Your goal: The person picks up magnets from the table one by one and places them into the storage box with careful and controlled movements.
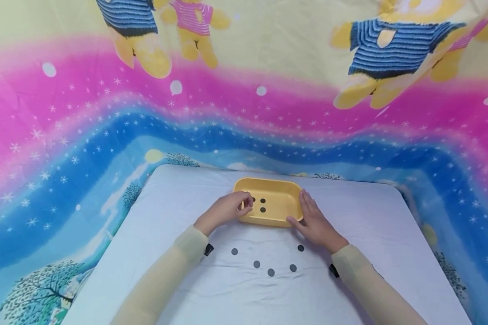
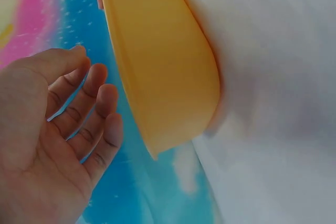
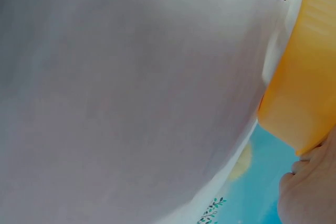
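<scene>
3 discs point(image 1: 262, 210) in tray point(image 1: 283, 201), 5 seemingly left, 6 o'clock. My left hand point(image 1: 229, 206): relaxed, empty; right hand point(image 1: 316, 225): straight-fingered against tray, 3 o'clock.

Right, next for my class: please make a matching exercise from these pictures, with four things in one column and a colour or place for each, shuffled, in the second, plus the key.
Column one
1. Box
2. Left hand
3. Right hand
4. Discs outside the box

Column two
A. Against the box's right end
B. Scattered on the white cloth
C. Yellow
D. Over the box's left end

Right pairs: 1-C, 2-D, 3-A, 4-B
</scene>
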A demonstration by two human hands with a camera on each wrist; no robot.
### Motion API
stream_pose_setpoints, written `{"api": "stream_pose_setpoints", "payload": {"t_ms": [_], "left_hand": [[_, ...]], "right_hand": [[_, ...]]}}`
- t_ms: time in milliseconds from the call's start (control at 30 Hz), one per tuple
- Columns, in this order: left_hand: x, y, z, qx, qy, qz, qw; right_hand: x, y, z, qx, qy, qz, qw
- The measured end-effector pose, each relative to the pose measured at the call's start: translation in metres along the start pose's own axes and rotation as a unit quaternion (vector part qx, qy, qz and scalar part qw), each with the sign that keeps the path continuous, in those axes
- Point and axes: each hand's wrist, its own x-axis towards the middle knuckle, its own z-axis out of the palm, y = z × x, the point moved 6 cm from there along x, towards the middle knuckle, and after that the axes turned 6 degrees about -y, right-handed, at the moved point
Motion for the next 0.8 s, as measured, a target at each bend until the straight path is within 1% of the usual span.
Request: {"api": "stream_pose_setpoints", "payload": {"t_ms": [367,633,800], "left_hand": [[-0.031,0.001,0.006,0.008,0.019,0.01,0.9997],[-0.051,-0.001,0.013,0.002,0.016,0.005,0.9999],[-0.061,-0.006,0.02,0.006,0.001,-0.006,1.0]], "right_hand": [[0.0,-0.001,-0.001,0.005,0.013,-0.01,1.0],[0.0,0.0,0.001,0.003,0.007,-0.008,1.0],[0.001,0.001,0.002,0.007,0.002,-0.004,1.0]]}}
